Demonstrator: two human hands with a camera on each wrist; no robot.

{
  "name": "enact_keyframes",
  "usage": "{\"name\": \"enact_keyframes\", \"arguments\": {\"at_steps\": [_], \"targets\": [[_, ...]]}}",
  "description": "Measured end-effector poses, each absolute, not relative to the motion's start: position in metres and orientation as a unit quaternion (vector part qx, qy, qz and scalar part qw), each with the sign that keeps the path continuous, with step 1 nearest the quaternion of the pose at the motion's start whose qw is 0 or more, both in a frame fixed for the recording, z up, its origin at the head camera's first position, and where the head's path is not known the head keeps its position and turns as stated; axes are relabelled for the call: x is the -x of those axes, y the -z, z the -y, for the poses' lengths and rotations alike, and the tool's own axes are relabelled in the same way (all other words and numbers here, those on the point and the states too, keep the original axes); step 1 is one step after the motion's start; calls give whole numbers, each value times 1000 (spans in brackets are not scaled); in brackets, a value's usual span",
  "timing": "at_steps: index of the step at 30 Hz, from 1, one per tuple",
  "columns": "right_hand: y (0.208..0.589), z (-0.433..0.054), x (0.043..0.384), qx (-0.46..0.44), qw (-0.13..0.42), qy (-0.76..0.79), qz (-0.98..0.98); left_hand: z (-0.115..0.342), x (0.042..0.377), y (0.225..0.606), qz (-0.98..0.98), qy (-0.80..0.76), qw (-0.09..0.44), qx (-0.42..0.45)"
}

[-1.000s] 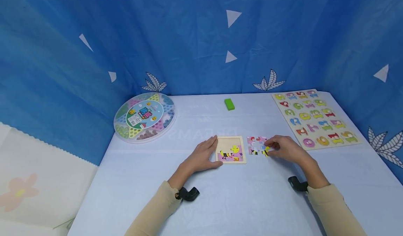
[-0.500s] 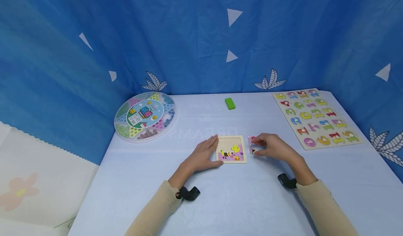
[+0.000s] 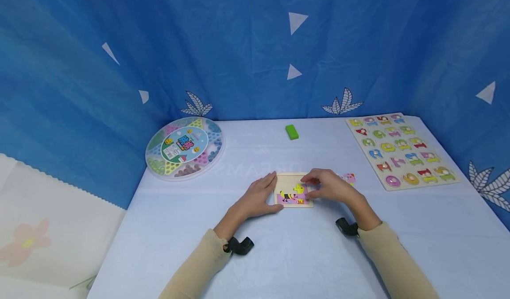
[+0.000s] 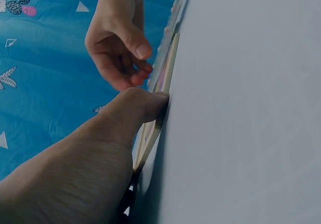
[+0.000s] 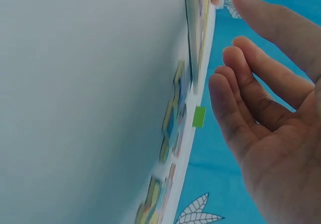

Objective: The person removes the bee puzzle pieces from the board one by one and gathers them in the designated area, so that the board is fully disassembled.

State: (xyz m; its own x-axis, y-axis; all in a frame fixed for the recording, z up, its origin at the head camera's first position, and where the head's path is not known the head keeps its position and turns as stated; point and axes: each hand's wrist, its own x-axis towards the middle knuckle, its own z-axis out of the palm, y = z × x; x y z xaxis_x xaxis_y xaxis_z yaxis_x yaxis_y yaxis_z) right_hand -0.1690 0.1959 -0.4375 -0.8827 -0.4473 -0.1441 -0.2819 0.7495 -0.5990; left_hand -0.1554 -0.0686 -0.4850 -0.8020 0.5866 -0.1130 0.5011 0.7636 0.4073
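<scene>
A small wooden puzzle frame (image 3: 291, 176) lies on the table, its lower part filled with pink pieces showing a yellow and black figure; the upper part is bare wood. My left hand (image 3: 256, 197) rests along its left side, fingers straight, and its thumb presses the near edge, as the left wrist view also shows. My right hand (image 3: 328, 186) hovers over the frame's right side with fingers loosely bent and apart; nothing shows between them in the right wrist view. Loose puzzle pieces (image 3: 349, 178) lie to the right, mostly hidden behind that hand; several loose pieces (image 5: 173, 121) appear in the right wrist view.
A round marble game box (image 3: 183, 148) lies at the back left. A green block (image 3: 292, 132) is near the table's back edge. At the right lies a number and letter board (image 3: 402, 153). A blue curtain (image 3: 255, 46) hangs behind the table.
My right hand has moved left from the loose pieces to above the frame's right side, uncovering pink pieces on its right. My left hand has stayed on the frame.
</scene>
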Motion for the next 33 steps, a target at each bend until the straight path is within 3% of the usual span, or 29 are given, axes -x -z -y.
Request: {"name": "enact_keyframes", "arguments": {"at_steps": [33], "targets": [[444,-180,187,180,200,268,-925,70,157,487,-930,-183,110,-300]]}}
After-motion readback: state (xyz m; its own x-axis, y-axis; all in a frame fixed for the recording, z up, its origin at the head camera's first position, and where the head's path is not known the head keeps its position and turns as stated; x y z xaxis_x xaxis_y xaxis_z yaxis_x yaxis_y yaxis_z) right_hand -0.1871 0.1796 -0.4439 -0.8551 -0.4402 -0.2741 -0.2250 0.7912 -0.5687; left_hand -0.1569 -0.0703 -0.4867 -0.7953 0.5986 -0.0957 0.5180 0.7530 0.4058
